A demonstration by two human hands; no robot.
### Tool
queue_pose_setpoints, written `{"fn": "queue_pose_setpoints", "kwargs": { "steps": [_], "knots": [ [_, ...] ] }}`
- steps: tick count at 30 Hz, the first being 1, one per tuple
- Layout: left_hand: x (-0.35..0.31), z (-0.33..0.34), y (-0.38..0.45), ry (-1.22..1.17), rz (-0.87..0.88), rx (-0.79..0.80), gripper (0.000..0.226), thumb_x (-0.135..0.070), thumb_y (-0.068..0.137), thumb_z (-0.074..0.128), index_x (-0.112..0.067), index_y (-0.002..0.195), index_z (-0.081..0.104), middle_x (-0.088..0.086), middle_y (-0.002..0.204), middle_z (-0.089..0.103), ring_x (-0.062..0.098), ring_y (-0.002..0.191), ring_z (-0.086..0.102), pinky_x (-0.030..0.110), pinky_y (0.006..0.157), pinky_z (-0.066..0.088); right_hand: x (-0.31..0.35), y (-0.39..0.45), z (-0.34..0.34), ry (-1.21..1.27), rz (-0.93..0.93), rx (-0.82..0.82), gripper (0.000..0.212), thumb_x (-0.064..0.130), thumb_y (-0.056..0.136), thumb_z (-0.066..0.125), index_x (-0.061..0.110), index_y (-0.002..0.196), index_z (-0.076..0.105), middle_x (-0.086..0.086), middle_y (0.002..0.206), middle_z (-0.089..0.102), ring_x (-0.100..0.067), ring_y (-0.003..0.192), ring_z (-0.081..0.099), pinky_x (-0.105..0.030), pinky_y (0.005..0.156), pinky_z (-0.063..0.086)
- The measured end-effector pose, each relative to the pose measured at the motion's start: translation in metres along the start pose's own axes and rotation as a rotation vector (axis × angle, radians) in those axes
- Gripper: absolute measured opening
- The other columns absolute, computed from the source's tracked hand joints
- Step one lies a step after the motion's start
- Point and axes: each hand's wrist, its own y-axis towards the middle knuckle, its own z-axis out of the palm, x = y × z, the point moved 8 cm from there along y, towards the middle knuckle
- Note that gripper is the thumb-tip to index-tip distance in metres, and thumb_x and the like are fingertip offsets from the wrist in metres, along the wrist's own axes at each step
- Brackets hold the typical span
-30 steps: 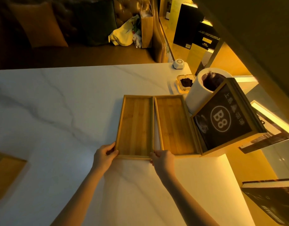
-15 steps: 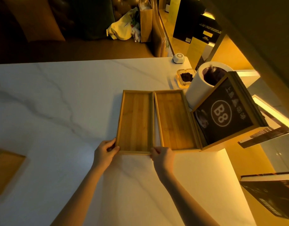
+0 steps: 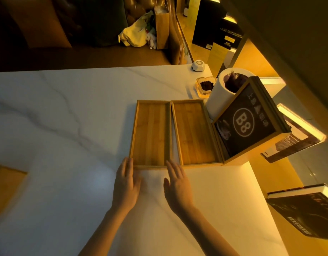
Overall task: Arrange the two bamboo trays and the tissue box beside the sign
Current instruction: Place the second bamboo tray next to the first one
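**Hands off the left tray, both trays now beside the sign**

Both hands have let go of the left tray (image 3: 150, 133) and drawn back toward the person. The left hand (image 3: 126, 183) and right hand (image 3: 176, 183) lie flat on the table (image 3: 57, 126), each grip open and empty, fingertips just short of the tray's near rim. Beyond the right hand, the right tray (image 3: 194, 133) touches the sign (image 3: 246, 122).

The tissue box is not clearly visible. Bringing it in could nudge the trays out of line or tip the leaning sign. Left of both hands the table is open; right, its edge is near.
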Motion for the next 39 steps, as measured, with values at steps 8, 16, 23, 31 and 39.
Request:
{"fn": "queue_pose_setpoints", "kwargs": {
  "steps": [8, 16, 23, 31, 39],
  "knots": [
    [0.002, 0.014, -0.009, 0.209, -0.008, 0.056, 0.074, -0.053, 0.083, 0.019, -0.009, 0.142, 0.008, 0.012, 0.155, 0.011, 0.03, 0.14, 0.022, 0.048, 0.111, 0.031, -0.01, -0.01, 0.037, -0.218, -0.064, 0.183, 0.067, 0.045, 0.088, 0.04, 0.014, 0.14, 0.013, -0.004, 0.148, 0.006, -0.025, 0.138, 0.002, -0.032, 0.11, -0.019],
    [-0.001, 0.022, -0.008, 0.217, 0.004, 0.073, 0.083, -0.059, 0.075, 0.008, -0.011, 0.142, 0.007, 0.01, 0.155, 0.008, 0.027, 0.142, 0.014, 0.049, 0.113, 0.02, -0.014, -0.005, 0.035, -0.293, -0.12, 0.105, 0.065, 0.044, 0.091, 0.029, 0.013, 0.143, 0.007, 0.0, 0.147, -0.008, -0.025, 0.137, -0.013, -0.031, 0.11, -0.027],
    [0.0, 0.026, -0.009, 0.21, 0.025, 0.079, 0.083, -0.062, 0.076, 0.008, -0.012, 0.142, 0.007, 0.007, 0.154, 0.004, 0.026, 0.143, 0.013, 0.049, 0.113, 0.02, -0.022, -0.004, 0.033, -0.364, -0.04, 0.153, 0.064, 0.045, 0.076, 0.049, 0.01, 0.129, 0.048, -0.005, 0.139, 0.035, -0.024, 0.13, 0.034, -0.038, 0.108, -0.002],
    [0.0, 0.029, -0.011, 0.191, 0.068, 0.055, 0.095, -0.074, 0.07, -0.006, -0.013, 0.142, 0.005, 0.001, 0.15, -0.003, 0.015, 0.137, 0.0, 0.048, 0.113, 0.014, -0.025, -0.005, 0.026, -0.396, -0.046, 0.185, 0.062, 0.043, 0.074, 0.051, 0.012, 0.127, 0.052, -0.007, 0.134, 0.055, -0.023, 0.128, 0.037, -0.038, 0.107, 0.002],
    [-0.006, 0.035, -0.016, 0.162, 0.095, 0.077, 0.092, -0.075, 0.068, -0.01, -0.017, 0.139, -0.001, -0.003, 0.147, -0.009, 0.014, 0.137, -0.004, 0.04, 0.11, 0.001, -0.034, -0.006, 0.023, -0.436, -0.067, 0.186, 0.063, 0.043, 0.074, 0.051, 0.013, 0.129, 0.05, -0.007, 0.137, 0.051, -0.024, 0.129, 0.038, -0.039, 0.108, 0.001]
  ]
}}
